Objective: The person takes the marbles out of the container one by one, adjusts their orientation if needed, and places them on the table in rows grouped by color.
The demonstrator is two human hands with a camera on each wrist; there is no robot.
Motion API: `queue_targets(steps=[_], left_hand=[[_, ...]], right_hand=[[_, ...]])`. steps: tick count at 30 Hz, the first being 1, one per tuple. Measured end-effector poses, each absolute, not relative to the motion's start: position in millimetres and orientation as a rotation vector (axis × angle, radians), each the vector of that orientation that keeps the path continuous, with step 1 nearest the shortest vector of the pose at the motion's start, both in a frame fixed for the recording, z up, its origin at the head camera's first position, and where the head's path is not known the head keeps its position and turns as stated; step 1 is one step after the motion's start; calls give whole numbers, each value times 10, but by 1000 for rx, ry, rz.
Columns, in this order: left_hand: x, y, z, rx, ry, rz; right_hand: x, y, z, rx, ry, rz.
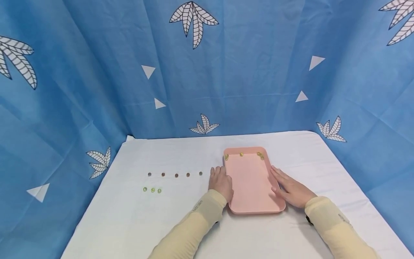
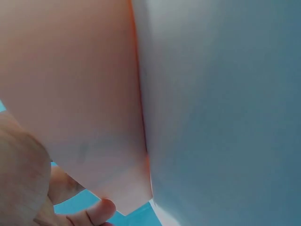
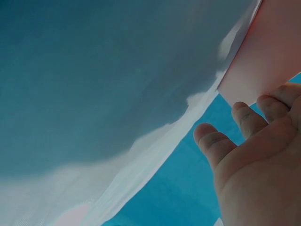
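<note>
A shallow pink tray [image 1: 250, 212] lies on the white table, with several small yellow-green glass-like pieces [image 1: 241, 154] along its far end. At the tray's left rim my left hand [image 1: 221, 183] holds on with bent fingers. In the left wrist view, fingers [image 2: 96, 214] come up at the edge of the pink wall. My right hand [image 1: 294, 189] rests against the right side, its fingers straight along the outside and its thumb over the rim. In the right wrist view the fingers [image 3: 214, 141] are spread, some close to the tray's corner.
Left of the tray, several small dark brownish pieces [image 1: 176, 175] lie in a spaced row on the white tablecloth [image 1: 181, 151]. Nearer to me are three yellow-green pieces [image 1: 153, 190]. A blue patterned curtain [image 1: 252, 90] surrounds the table at the back and sides.
</note>
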State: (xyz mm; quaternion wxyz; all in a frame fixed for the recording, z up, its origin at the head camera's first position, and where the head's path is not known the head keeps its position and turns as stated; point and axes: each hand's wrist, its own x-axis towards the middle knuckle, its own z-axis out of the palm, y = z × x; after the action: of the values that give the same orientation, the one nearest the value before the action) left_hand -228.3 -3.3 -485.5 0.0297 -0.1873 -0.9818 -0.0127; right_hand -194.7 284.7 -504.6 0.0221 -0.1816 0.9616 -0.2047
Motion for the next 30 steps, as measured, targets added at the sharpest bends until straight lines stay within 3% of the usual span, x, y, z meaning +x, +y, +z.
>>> queue_targets(steps=[30], left_hand=[[-2266,-50,-4920,-561,-3037,-336]], right_hand=[[-1925,2884,-5042,-595,2987,-649]])
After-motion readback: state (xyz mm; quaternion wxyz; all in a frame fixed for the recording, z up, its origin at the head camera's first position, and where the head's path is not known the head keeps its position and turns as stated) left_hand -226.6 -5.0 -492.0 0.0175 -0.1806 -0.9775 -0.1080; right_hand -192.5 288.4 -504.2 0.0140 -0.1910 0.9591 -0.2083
